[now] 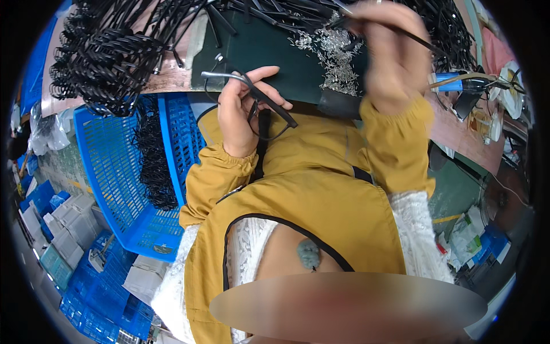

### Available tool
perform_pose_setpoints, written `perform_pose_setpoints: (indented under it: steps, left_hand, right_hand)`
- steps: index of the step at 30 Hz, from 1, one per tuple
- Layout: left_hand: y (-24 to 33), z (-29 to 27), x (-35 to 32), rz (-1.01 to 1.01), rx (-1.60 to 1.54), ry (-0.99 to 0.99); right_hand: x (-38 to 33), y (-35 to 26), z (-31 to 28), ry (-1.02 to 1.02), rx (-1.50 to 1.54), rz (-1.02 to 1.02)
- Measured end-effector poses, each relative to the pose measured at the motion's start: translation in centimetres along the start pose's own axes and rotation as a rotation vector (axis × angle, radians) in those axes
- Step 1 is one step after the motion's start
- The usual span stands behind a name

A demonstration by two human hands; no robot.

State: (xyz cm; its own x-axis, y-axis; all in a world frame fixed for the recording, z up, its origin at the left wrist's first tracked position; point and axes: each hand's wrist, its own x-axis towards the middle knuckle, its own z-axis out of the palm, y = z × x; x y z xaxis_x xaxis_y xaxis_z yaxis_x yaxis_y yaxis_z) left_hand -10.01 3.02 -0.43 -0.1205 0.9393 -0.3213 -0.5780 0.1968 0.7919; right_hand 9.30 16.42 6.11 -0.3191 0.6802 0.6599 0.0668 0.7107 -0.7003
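My left hand (239, 114) is raised before the bench edge, closed on a black eyeglass frame (274, 108). One dark temple slants down past the fingers, a thin rim loops below, and a silvery end points left. Farther right, my right hand (395, 54) is over the bench, smeared by motion. Its fingers appear pinched on a slim dark stick-like piece (417, 39), whose kind I cannot make out. Beside that hand, a pile of tiny silver metal bits, like screws, (339, 54) lies on the dark green mat (269, 49).
Stacked black eyeglass frames (103, 63) crowd the bench's left, and loose black temples (269, 12) lie along the back. A blue plastic basket (106, 189) holding black pieces stands below left. Cables and a blue item (448, 82) occupy the right side.
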Motion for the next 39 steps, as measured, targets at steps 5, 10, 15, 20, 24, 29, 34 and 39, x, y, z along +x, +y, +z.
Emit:
perform_pose_setpoints:
  steps: [5,10,15,20,24,29,34,39]
  left_hand:
    - [-0.9,2.9,0.2,-0.633,-0.017,-0.392]
    - [-2.6,4.9,-0.2,-0.803,-0.005,-0.378]
    - [-2.6,4.7,-0.1,-0.759,-0.014,-0.388]
    - [-2.5,5.2,0.2,-0.752,0.055,-0.367]
    - [-2.1,5.9,0.1,-0.727,0.100,-0.344]
    - [-1.7,6.2,0.1,-0.761,0.068,-0.316]
    - [-0.9,5.8,0.3,-0.667,0.040,-0.380]
    - [-1.6,7.6,1.0,-0.367,0.117,-0.416]
  right_hand:
    - [-9.2,-1.9,-3.7,-0.003,-0.239,0.308]
    - [-12.5,-0.2,-2.6,-0.022,0.045,0.541]
    - [-12.4,0.4,-2.4,0.022,0.175,0.639]
    - [-10.7,0.5,-2.2,-0.161,-0.036,0.526]
    - [-9.7,0.7,-2.6,-0.226,-0.157,0.363]
    - [-10.0,1.3,-2.5,-0.294,-0.229,0.335]
    - [-9.8,-1.6,-2.9,-0.082,-0.084,0.454]
    - [-7.8,-0.2,-10.6,0.809,-0.437,0.023]
